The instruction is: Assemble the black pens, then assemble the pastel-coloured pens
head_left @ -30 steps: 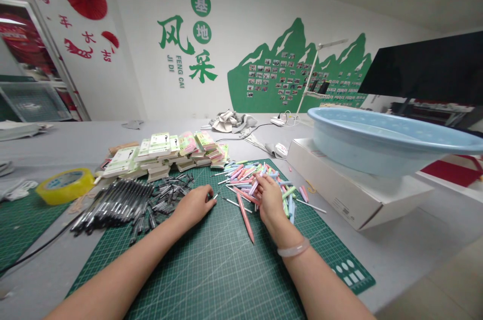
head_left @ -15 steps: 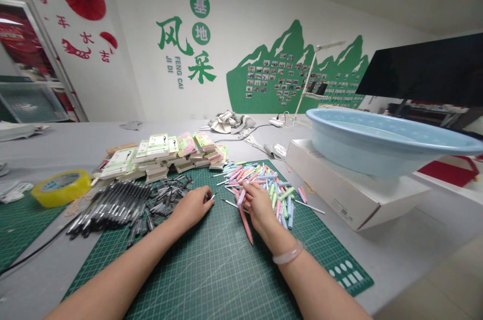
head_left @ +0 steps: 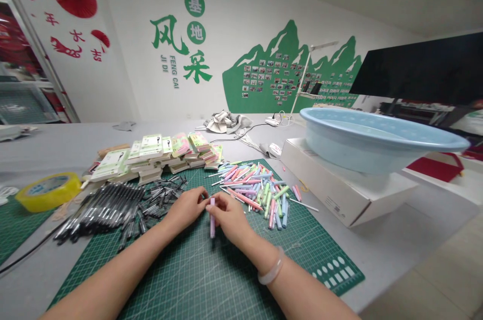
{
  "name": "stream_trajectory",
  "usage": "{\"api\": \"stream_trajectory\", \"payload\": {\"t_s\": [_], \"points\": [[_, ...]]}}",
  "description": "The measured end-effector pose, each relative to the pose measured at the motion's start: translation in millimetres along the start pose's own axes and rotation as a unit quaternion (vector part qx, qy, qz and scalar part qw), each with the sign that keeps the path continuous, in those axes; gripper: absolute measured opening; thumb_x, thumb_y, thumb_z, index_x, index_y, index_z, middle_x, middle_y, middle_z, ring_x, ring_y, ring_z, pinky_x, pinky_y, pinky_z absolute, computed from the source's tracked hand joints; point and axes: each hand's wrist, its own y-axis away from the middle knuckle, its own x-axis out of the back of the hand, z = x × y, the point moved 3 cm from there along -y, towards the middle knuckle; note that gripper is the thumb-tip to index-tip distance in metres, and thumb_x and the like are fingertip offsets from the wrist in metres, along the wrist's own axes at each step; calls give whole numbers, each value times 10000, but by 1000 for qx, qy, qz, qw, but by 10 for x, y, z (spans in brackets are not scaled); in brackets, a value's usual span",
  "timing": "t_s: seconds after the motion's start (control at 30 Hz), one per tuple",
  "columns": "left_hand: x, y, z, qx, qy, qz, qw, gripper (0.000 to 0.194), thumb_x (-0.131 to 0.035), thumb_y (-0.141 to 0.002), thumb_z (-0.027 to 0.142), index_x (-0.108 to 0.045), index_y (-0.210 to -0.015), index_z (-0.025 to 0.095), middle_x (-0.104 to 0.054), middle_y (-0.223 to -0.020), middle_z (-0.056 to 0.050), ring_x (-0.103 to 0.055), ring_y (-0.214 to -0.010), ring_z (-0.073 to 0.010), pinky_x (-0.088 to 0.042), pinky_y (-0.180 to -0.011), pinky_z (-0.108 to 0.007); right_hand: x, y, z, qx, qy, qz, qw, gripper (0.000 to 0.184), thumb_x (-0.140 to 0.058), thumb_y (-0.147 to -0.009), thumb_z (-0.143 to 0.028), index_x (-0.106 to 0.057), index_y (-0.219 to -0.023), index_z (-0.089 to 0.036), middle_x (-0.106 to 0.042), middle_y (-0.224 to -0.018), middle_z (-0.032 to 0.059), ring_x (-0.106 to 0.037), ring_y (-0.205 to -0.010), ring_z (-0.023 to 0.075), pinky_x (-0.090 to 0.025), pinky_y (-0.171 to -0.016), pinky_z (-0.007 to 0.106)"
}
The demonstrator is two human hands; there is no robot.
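My right hand [head_left: 229,215] is closed in a pinch on a light purple pen barrel [head_left: 212,222], which points down toward me, its lower end dark and blurred. Close beside it, my left hand [head_left: 190,205] has thumb and fingertips pressed together; whatever they grip is hidden. Both hands meet over the green cutting mat [head_left: 181,280]. Behind my right hand spreads a pile of pastel pen barrels [head_left: 269,194] in pink, green, blue and purple, with thin white sticks among them. To the left of my left hand lie many black pens [head_left: 109,209], some neatly rowed, others scattered.
Stacked small green, white and pink boxes [head_left: 151,151] stand behind the black pens. A yellow tape roll [head_left: 49,191] lies at left. On the right, a light blue basin [head_left: 339,144] rests on a white box [head_left: 332,189]. Grey cloth [head_left: 226,121] and a power strip are at the back.
My right hand has left the pastel pile and come left and toward me with the purple barrel, meeting my left hand. A pink barrel near it now lies flatter. The view has shifted slightly.
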Motion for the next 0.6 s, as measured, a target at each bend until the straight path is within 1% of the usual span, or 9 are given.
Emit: {"api": "stream_trajectory", "payload": {"t_s": [0.07,0.17,0.3,0.37,0.47,0.53,0.6], "points": [[-19,-18,16,-1,23,-8,1000,149,-515,-787,258,-616,-876,194,-649,-748,-27,-579,-700,-164,-364,-625,-241,-58,27,22,18,39,-16,999,83,-602,-722,-226,-614,-794,-187,-546,-662,-32,-501,-592,108,-399,-547,208],[-52,-37,47,-4,58,-9,998,165,-527,-756,219,-624,-886,188,-663,-751,-23,-588,-700,-160,-379,-630,-235,-69,29,56,38,84,-20,996,102,-595,-731,-198,-622,-829,-186,-583,-716,-19,-533,-655,119,-413,-597,216],[-82,-35,66,-21,91,-10,996,198,-522,-711,169,-629,-877,182,-678,-802,-24,-598,-748,-166,-405,-666,-235,-46,46,11,62,146,-16,987,95,-584,-750,-198,-611,-841,-188,-595,-718,-19,-533,-638,117,-392,-577,211],[-90,-33,62,-30,99,-18,994,229,-526,-704,168,-629,-907,183,-676,-805,-19,-598,-754,-169,-417,-678,-241,-63,93,-73,91,191,-30,977,85,-576,-760,-204,-607,-838,-195,-585,-694,-26,-520,-618,115,-373,-564,211],[-87,-57,76,-40,107,-22,993,234,-512,-767,237,-622,-968,194,-660,-794,-12,-597,-746,-165,-439,-680,-247,-117,199,-219,150,267,-51,950,108,-596,-749,-232,-604,-853,-202,-585,-692,-24,-503,-613,120,-349,-560,218],[-77,-98,140,-79,84,-10,993,248,-496,-813,290,-629,-1008,217,-653,-877,-26,-589,-820,-172,-448,-743,-266,-154,264,-290,177,310,-62,932,107,-596,-753,-262,-598,-837,-196,-592,-694,-13,-499,-604,126,-341,-559,228],[-91,-149,247,-153,41,-4,987,279,-506,-833,321,-633,-1073,255,-629,-1044,-46,-550,-978,-192,-421,-873,-307,-178,313,-344,203,339,-65,916,108,-576,-766,-278,-596,-826,-191,-612,-717,5,-518,-627,139,-348,-584,243]]}}
